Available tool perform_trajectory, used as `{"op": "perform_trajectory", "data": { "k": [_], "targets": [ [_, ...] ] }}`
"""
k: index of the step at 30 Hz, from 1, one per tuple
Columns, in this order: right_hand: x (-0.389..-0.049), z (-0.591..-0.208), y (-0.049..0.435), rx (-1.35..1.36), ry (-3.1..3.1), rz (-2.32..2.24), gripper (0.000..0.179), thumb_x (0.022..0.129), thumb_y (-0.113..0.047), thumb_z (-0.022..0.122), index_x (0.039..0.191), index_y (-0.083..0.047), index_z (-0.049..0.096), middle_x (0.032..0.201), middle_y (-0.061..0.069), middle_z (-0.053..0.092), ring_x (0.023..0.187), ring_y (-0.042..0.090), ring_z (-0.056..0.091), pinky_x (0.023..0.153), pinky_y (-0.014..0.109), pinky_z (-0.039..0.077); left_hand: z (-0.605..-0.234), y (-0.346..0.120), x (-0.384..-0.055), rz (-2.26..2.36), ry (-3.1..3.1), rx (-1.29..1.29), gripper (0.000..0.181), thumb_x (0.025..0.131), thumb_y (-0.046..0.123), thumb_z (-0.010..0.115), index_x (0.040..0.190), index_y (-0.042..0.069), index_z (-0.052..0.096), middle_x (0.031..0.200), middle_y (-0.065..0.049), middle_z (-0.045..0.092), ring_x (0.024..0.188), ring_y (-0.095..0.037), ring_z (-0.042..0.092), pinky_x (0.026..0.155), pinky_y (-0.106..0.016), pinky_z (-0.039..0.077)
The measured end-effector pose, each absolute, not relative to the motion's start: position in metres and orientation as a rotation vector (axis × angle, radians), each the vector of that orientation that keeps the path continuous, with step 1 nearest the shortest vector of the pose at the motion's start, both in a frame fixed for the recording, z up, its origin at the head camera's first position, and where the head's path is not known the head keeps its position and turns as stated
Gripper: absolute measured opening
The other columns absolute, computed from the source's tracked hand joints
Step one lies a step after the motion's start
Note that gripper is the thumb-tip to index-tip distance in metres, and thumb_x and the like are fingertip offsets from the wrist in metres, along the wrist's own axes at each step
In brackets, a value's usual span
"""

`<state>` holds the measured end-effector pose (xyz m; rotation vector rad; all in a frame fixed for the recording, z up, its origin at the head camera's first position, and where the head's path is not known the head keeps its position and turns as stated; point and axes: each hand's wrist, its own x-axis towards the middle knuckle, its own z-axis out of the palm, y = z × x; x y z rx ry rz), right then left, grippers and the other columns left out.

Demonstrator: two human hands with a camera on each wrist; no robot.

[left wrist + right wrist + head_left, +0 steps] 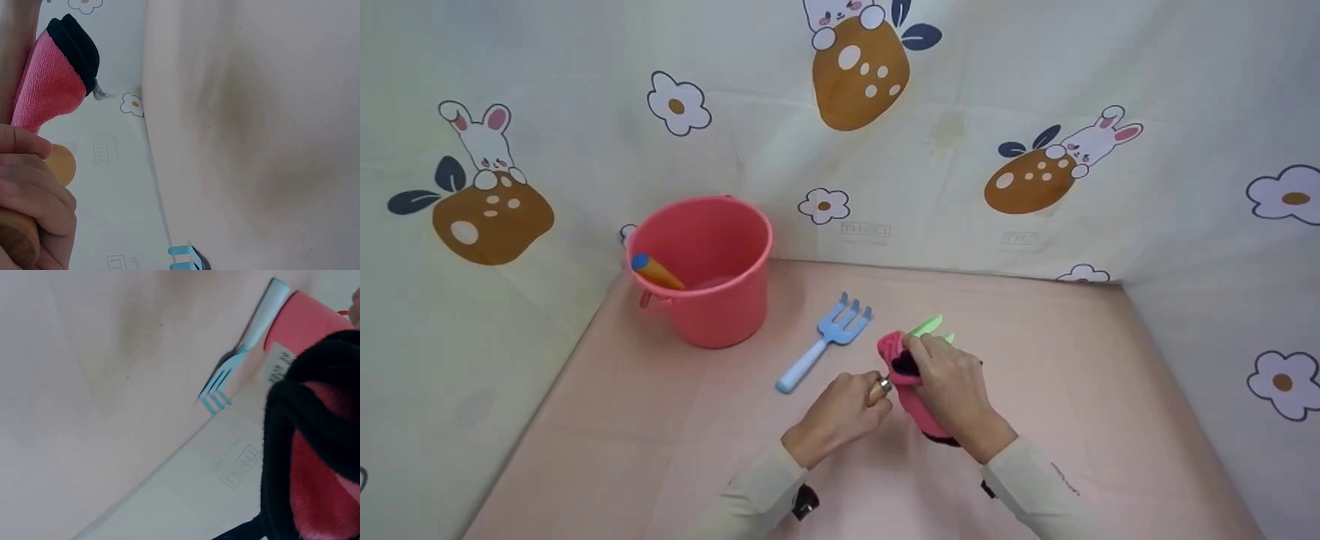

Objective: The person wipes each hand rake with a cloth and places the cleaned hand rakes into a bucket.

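Note:
My left hand (pixel 844 409) grips a wooden handle (pixel 877 391) with a metal collar at its front end; the handle's round butt shows below the fingers in the left wrist view. My right hand (pixel 952 379) holds a pink cloth (pixel 919 412) with black trim, bunched just past the collar. Beyond the right fingers two light green tips (pixel 928 325) stick out. The cloth covers the stretch between collar and green tips. In the right wrist view, folds of black trim (pixel 281 439) fill the right side.
A pink bucket (pixel 727 319) stands at the back left, with an orange handle with a blue end (pixel 656 270) leaning inside. A light blue hand fork (pixel 825 341) lies between bucket and hands. Patterned curtain walls (pixel 945 247) border the pinkish tabletop (pixel 660 450).

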<state>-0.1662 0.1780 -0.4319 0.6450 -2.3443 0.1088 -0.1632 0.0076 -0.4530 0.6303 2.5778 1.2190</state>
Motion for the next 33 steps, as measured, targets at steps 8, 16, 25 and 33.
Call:
{"op": "perform_trajectory", "data": {
  "k": [8,16,25,33],
  "targets": [
    [-0.169,-0.428,0.176,0.605,-2.389,0.131,0.031,0.077,-0.012,0.075,0.103,-0.009,0.057,0.066,0.005,0.057,0.050,0.013,0.053,0.048,0.023,0.048,-0.450,0.005,-0.162,1.193,2.588,0.624,0.014,0.089,0.016,0.054,0.077,0.012,0.049,0.055,0.007,0.035,0.044,-0.004,0.036,0.040,-0.015,0.027],
    [-0.179,-0.426,0.192,0.572,-2.334,0.133,0.025,0.077,-0.001,0.068,0.098,-0.006,0.057,0.066,0.008,0.059,0.051,0.016,0.058,0.048,0.028,0.051,-0.453,0.003,-0.157,1.202,2.593,0.653,0.015,0.087,0.014,0.055,0.073,0.013,0.049,0.053,0.009,0.035,0.044,-0.003,0.036,0.040,-0.015,0.026],
    [-0.187,-0.430,0.213,0.513,-2.257,0.158,0.023,0.075,0.000,0.066,0.096,-0.002,0.057,0.068,0.009,0.059,0.050,0.017,0.054,0.044,0.029,0.048,-0.452,0.002,-0.152,1.193,2.558,0.636,0.018,0.088,0.014,0.055,0.071,0.014,0.047,0.053,0.010,0.034,0.044,-0.002,0.035,0.040,-0.014,0.025],
    [-0.187,-0.418,0.240,0.253,-2.350,0.332,0.025,0.080,-0.002,0.066,0.102,0.001,0.056,0.079,0.019,0.066,0.057,0.030,0.063,0.052,0.042,0.052,-0.444,0.002,-0.151,1.181,2.540,0.562,0.014,0.087,0.012,0.054,0.073,0.012,0.050,0.053,0.008,0.035,0.044,-0.004,0.036,0.040,-0.016,0.025]
  ]
}}
